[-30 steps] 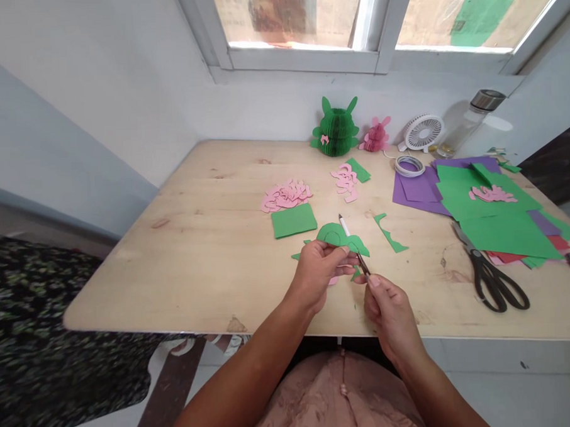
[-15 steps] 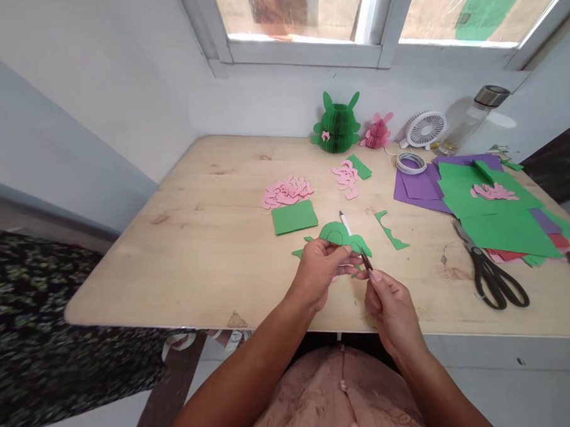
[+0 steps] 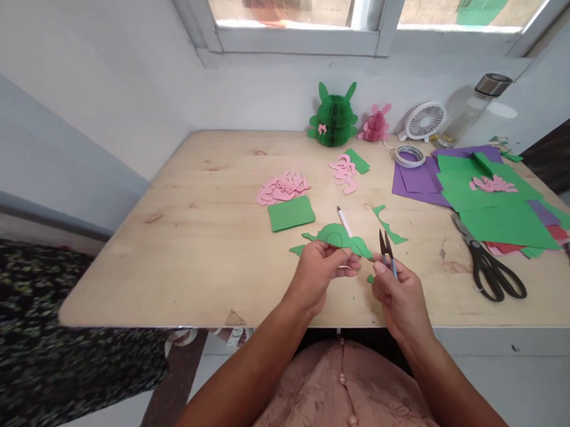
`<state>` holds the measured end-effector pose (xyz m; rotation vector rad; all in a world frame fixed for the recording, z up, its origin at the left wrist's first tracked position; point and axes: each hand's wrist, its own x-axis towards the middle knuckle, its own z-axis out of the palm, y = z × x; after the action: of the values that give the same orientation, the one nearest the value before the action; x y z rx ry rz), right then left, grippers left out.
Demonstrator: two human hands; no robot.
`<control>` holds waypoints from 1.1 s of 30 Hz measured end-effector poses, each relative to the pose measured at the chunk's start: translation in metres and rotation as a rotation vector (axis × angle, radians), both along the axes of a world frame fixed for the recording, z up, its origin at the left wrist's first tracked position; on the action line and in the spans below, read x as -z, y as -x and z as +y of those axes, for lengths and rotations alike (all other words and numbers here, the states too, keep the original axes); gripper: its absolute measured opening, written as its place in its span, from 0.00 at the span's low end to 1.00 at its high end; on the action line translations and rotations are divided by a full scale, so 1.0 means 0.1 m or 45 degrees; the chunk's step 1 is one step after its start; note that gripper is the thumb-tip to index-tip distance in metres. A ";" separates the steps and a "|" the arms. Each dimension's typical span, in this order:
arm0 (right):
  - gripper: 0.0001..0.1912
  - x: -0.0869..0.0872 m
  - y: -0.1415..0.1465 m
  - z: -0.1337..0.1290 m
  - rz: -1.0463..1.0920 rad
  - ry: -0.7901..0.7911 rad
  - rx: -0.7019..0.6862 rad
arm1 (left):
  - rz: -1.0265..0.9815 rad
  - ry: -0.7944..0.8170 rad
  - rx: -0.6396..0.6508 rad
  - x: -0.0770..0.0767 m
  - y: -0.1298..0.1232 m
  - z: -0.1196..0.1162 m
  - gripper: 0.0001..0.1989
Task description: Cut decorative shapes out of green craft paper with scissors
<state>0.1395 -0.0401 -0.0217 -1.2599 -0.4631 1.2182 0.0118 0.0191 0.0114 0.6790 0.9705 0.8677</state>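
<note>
My left hand (image 3: 316, 272) pinches a curved green paper piece (image 3: 335, 234) with drawn outlines, above the wooden table. In my right hand (image 3: 402, 296) are small scissors (image 3: 386, 247), blades pointing up and slightly apart, to the right of the paper. The right fingertips are at the paper's right end; whether they touch it is hard to tell. A white pen (image 3: 344, 221) lies just behind the green piece. Green scraps (image 3: 389, 226) lie behind the small scissors, and a folded green sheet (image 3: 292, 214) lies behind my left hand.
Pink cutouts (image 3: 284, 188) lie in piles. Green and pink paper figures stand by the wall, beside a white fan (image 3: 424, 120), tape roll (image 3: 410, 157) and bottle (image 3: 474, 109). Coloured sheets (image 3: 507, 226) and large black scissors (image 3: 490, 270) are at the right.
My right hand has moved right and slightly down, taking the small scissors away from the green paper. The blades now point up. The view has shifted slightly.
</note>
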 end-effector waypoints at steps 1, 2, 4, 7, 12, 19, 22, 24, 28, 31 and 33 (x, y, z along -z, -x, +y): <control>0.15 -0.01 0.00 0.03 -0.010 0.001 -0.001 | -0.007 -0.001 0.019 0.00 0.00 -0.01 0.06; 0.15 -0.02 0.00 0.05 -0.020 0.000 -0.004 | -0.011 -0.001 0.035 0.01 0.00 -0.02 0.05; 0.14 -0.03 0.00 0.08 -0.037 -0.005 -0.010 | -0.017 0.005 0.051 0.01 0.00 -0.03 0.05; 0.14 -0.03 0.02 0.09 -0.045 -0.004 -0.017 | -0.018 0.010 0.067 0.02 0.00 -0.04 0.07; 0.13 -0.01 0.01 0.09 -0.095 0.002 -0.040 | -0.026 0.034 0.121 0.06 0.00 -0.04 0.07; 0.12 0.00 -0.03 0.10 -0.265 -0.024 -0.038 | -0.153 0.143 0.241 0.09 0.04 -0.02 0.09; 0.12 0.00 -0.02 0.10 -0.326 -0.009 -0.050 | -0.185 0.158 0.236 0.10 0.03 -0.02 0.09; 0.12 0.02 -0.01 0.11 -0.369 0.002 -0.058 | -0.194 0.164 0.231 0.11 0.02 -0.02 0.09; 0.13 0.04 -0.02 0.12 -0.448 0.011 -0.074 | -0.167 0.146 0.174 0.11 0.02 -0.02 0.09; 0.13 0.01 -0.05 0.07 -0.473 -0.016 -0.084 | -0.084 0.101 0.056 0.10 0.02 0.00 0.08; 0.14 -0.01 -0.06 0.02 -0.426 -0.054 -0.135 | -0.036 0.080 -0.001 0.09 0.02 0.01 0.08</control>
<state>0.1453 -0.0382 -0.0209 -1.4230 -0.8040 1.0807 0.0093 0.0201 0.0022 0.6112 0.9687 0.8419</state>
